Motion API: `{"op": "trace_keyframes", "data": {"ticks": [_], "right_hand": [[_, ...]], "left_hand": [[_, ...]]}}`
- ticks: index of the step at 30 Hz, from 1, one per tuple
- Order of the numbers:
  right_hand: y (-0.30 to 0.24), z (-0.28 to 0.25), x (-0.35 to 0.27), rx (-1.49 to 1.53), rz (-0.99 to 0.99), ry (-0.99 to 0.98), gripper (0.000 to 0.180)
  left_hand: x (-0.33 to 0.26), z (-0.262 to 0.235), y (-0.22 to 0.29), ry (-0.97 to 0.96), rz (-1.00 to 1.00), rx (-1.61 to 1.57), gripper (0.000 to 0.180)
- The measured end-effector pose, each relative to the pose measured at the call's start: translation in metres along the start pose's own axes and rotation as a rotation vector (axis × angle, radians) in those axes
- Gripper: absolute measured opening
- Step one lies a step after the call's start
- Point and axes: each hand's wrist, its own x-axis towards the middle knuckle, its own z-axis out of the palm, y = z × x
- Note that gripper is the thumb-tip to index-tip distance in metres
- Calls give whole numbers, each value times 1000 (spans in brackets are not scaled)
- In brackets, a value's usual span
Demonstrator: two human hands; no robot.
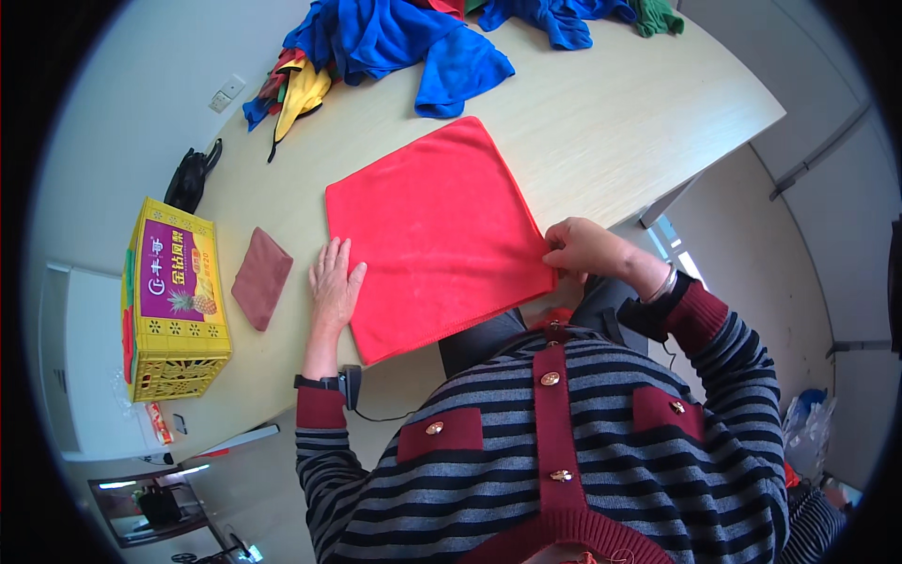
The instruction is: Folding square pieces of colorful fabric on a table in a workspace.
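A square red cloth [432,240] lies spread on the table, its near edge reaching over the table's front edge. My left hand [335,284] rests flat on the table and the cloth's left edge, fingers stretched out. At the cloth's near right corner, my right hand [587,252] pinches the edge between thumb and fingers. To the left of my left hand lies a folded brownish-pink cloth [261,279].
A heap of blue cloths [376,42] sits at the far side, with a yellow cloth [303,91] beside it and a green cloth [658,17] farther right. A yellow crate [178,355] stands at the left, near a black object [191,179]. The pale table [648,113] ends at the right.
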Motion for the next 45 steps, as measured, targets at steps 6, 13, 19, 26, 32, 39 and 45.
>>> {"op": "trace_keyframes", "data": {"ticks": [6, 13, 19, 26, 32, 39, 45], "right_hand": [[-42, -45, 87, -331, -93, 249, 27], [-83, 25, 179, -994, -574, 322, 71], [-81, 41, 204, -1071, -441, 216, 77], [-61, -16, 207, -971, -262, 420, 76], [-56, 6, 154, -1122, -206, 487, 77], [-31, 116, 35, -989, -651, 267, 77], [-3, 97, 37, -1011, -609, 356, 73]], "left_hand": [[58, -15, -25, 26, 79, -93, 69], [117, 11, -17, 14, 87, -45, 75], [118, 27, -17, 36, 44, -90, 77], [116, 21, -17, 40, -8, -81, 77], [87, 6, 4, 13, 1, -21, 74], [-62, 7, 80, 78, 139, -45, 67], [-102, 20, 69, 194, -33, -102, 64]]}}
